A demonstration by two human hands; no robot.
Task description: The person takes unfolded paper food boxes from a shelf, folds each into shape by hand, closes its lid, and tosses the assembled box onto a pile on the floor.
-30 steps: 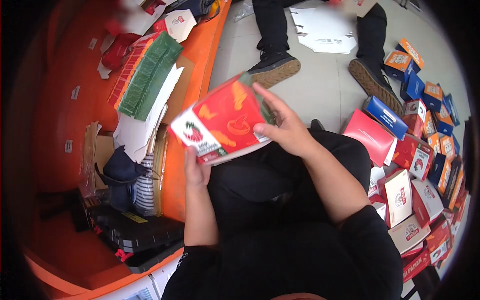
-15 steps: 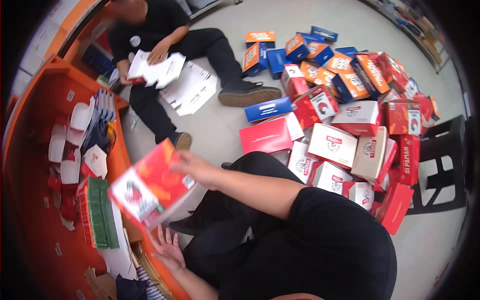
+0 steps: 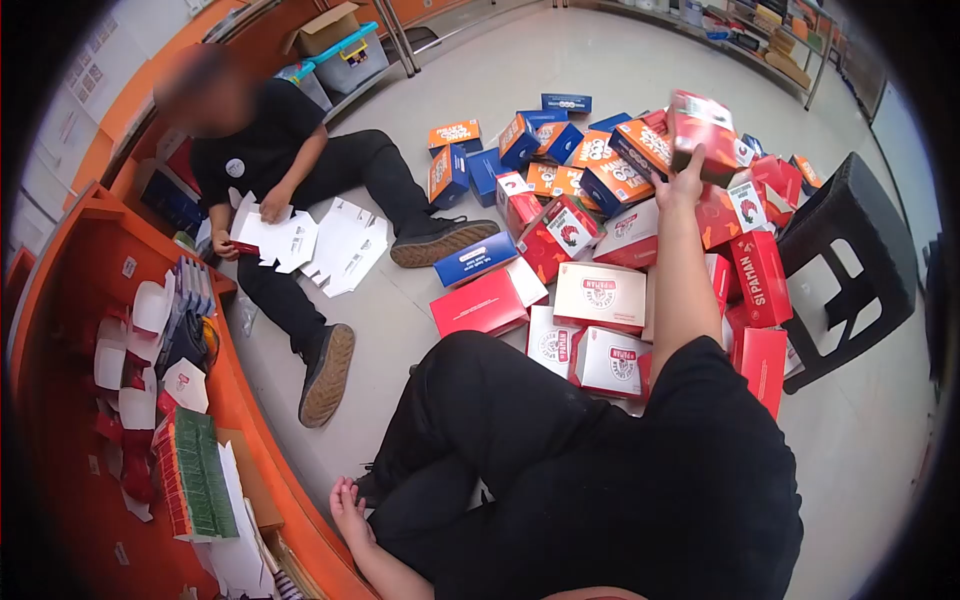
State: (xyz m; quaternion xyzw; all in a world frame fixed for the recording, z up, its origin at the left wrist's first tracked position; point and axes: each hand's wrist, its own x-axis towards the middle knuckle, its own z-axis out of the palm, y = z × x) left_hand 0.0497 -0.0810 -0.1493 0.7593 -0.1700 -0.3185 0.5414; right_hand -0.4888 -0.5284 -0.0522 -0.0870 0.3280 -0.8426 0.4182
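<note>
My right hand (image 3: 682,182) is stretched far out over the pile and grips a red box (image 3: 702,135) by its near end. Under and around that box lie orange and blue boxes (image 3: 617,182), red boxes (image 3: 557,240) and white boxes (image 3: 600,296). At the lower left my left hand (image 3: 350,508) is beside my leg, near the orange shelf edge, with its fingers loosely curled and nothing in them.
A co-worker (image 3: 290,160) sits on the floor at the upper left, holding a white cardboard sheet (image 3: 275,236). A black stool (image 3: 850,265) stands right of the pile. The orange shelf (image 3: 265,440) holds green and red folded cartons (image 3: 197,475).
The red box has gone from in front of me to the pile on the right, held by my right hand. My left hand has come off it. The view has swung right.
</note>
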